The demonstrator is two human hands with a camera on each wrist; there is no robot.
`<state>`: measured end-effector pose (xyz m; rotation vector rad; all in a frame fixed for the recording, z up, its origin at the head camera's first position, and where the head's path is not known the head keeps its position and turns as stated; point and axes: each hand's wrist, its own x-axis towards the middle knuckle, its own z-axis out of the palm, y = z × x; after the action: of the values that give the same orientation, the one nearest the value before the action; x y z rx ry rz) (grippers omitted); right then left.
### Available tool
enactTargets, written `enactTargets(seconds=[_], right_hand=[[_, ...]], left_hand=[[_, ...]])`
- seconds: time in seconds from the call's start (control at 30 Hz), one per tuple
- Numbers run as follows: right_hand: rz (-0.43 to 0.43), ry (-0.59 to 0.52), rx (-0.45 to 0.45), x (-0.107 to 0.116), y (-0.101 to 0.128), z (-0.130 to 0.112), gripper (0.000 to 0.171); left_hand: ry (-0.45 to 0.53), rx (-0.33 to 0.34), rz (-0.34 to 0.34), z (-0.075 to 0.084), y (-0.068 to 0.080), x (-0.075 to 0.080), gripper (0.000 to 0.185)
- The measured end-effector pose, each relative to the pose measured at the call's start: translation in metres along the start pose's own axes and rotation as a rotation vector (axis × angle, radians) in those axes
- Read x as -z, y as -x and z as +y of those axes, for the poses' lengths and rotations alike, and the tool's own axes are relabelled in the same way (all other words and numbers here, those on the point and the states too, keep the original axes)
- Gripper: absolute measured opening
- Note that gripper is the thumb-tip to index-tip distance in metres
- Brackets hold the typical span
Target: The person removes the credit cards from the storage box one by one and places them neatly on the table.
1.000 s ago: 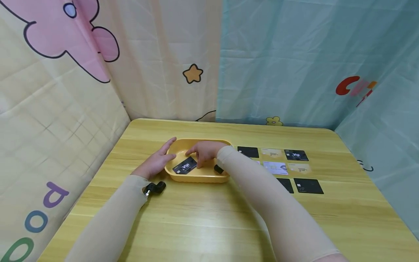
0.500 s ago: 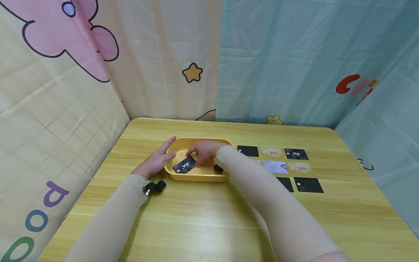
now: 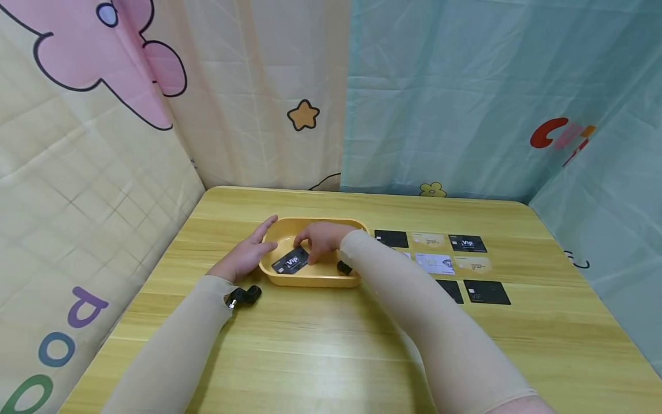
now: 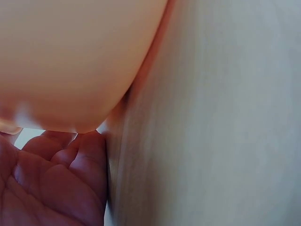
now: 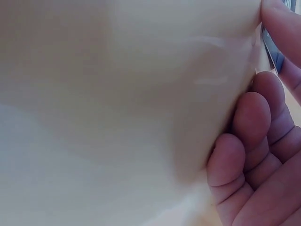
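My left hand (image 3: pixel 245 254) rests at the left end of a yellow oblong tray (image 3: pixel 310 282), its index finger stretched toward the back corner and its thumb over the rim. In the left wrist view its fingers (image 4: pixel 84 165) lie low beside the tray's wall (image 4: pixel 70 61). Inside the tray, my right hand (image 3: pixel 323 237) pinches the edges of a black Vip card (image 3: pixel 291 261) between thumb and index finger. The right wrist view shows the other fingers (image 5: pixel 251 117) curled against the pale tray surface (image 5: pixel 117 94), with a sliver of the card (image 5: pixel 270 49) at the thumb.
Several cards lie in rows right of the tray: a black card (image 3: pixel 391 238), a gold card (image 3: pixel 429 241), a silver Vip card (image 3: pixel 435 264) and another black card (image 3: pixel 487 292). My right forearm (image 3: pixel 414 310) covers part of them. Curtains (image 3: pixel 269 115) close off the table's back.
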<state>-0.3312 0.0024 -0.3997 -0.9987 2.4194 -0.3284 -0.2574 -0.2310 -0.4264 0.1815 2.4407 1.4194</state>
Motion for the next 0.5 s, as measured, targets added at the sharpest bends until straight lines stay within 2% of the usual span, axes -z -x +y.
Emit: enactTargets(seconds=[0.5], right_hand=[[0.007,-0.022,0.001,0.0004,-0.0004,-0.0002,0.046]], left_hand=[[0.020,-0.007,-0.009,0.0003,0.0015,0.0009,0.069]])
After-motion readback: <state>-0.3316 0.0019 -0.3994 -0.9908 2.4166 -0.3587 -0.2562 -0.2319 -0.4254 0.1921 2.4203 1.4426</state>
